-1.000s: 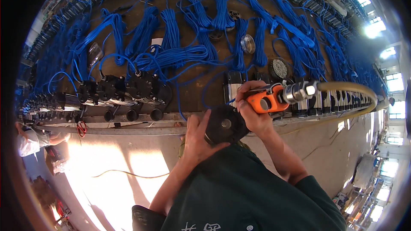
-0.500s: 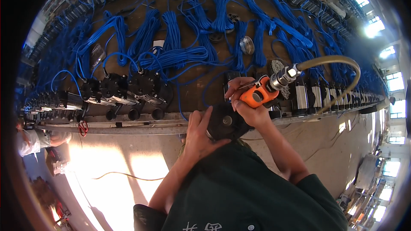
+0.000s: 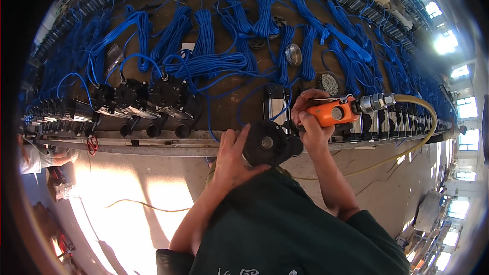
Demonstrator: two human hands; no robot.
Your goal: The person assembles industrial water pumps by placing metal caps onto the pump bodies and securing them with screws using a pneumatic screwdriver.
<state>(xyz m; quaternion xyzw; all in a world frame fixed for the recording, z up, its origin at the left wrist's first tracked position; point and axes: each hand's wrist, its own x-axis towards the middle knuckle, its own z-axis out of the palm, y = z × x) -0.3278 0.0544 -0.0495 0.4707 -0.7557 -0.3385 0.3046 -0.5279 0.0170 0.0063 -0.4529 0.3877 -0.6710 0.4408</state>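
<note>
My left hand (image 3: 234,160) is wrapped round the left side of a black, round-ended pump (image 3: 259,147), its thumb along the near edge. The pump lies at the table's front edge, close to my body, its round face with a central disc turned up and a short round outlet on its right. My right hand (image 3: 311,125) grips an orange air screwdriver (image 3: 331,114) just right of the pump. The tool lies nearly level; a metal coupling (image 3: 374,103) and a tan hose (image 3: 430,109) run off to the right. My fingers hide the tool's tip.
Bundles of blue cable (image 3: 204,33) cover the table (image 3: 224,109). Several black and silver pumps (image 3: 173,94) line the left edge; more stand to the right. A dish of small screws (image 3: 329,84) sits beyond my right hand. Red scissors (image 3: 92,145) hang at the front left edge.
My right hand has drawn the air screwdriver to the right and swung it from tilted to nearly level. The pump's outlet and a silver-sided pump behind now show more. My left hand stays on the pump.
</note>
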